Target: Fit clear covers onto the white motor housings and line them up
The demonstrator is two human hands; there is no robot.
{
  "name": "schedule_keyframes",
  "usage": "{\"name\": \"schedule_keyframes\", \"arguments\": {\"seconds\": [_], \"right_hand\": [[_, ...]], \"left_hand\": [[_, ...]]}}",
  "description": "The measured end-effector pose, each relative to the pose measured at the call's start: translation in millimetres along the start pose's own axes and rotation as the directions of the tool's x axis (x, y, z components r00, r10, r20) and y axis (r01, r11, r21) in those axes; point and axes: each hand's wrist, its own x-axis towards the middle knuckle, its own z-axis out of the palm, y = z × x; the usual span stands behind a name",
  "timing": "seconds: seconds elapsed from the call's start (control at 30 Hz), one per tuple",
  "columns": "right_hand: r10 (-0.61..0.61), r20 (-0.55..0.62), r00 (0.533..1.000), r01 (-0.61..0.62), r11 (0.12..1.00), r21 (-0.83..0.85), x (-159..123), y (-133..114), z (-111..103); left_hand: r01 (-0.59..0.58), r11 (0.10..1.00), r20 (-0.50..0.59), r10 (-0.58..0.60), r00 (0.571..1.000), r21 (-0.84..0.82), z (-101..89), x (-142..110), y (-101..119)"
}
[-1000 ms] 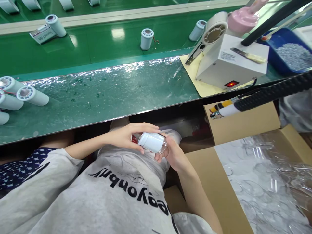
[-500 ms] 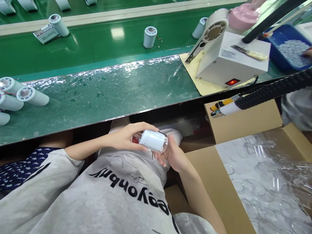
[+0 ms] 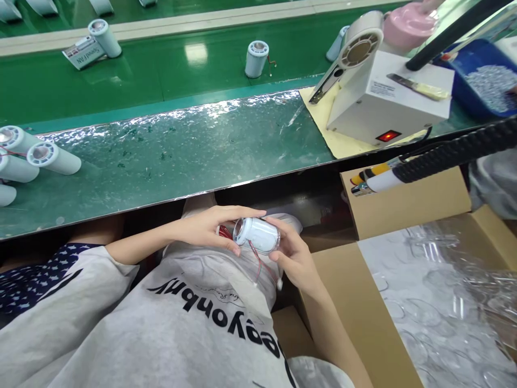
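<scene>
What left hand and right hand hold: pale cylinder, trailing wires, between bench and shirt
Card: "SpeedFAN", beside another cylinder on the green belt
Shirt lettering: bold black
In the way: black hose crossing before the box flap

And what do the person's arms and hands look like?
The left hand and right hand are bare: no gloves show, nor any bracelet or watch. The left sleeve and right sleeve are short, loose and pale grey; the left one has a black mark.
</scene>
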Motion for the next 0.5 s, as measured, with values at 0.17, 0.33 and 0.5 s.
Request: {"name": "schedule_keyframes", "arguments": {"seconds": [0.17, 0.33, 0.5], "right_hand": [[0.098, 0.018, 0.995, -0.100, 0.991, 0.094, -4.6, 1.8, -0.6], [0.171, 0.031, 0.985, -0.172, 0.984, 0.043, -6.3, -2.0, 1.9], [0.258, 0.092, 0.962, -0.254, 0.966, -0.046, -11.4, -7.3, 0.9]], "left_hand": [[0.078, 0.989, 0.015, -0.077, 0.997, -0.123, -0.5, -5.0, -8.6], [0.159, 0.952, 0.057, -0.149, 0.987, -0.260, 11.3, -3.2, -29.3], [0.274, 0.929, 0.065, -0.267, 0.962, -0.248, 6.4, -10.5, -38.1]]}}
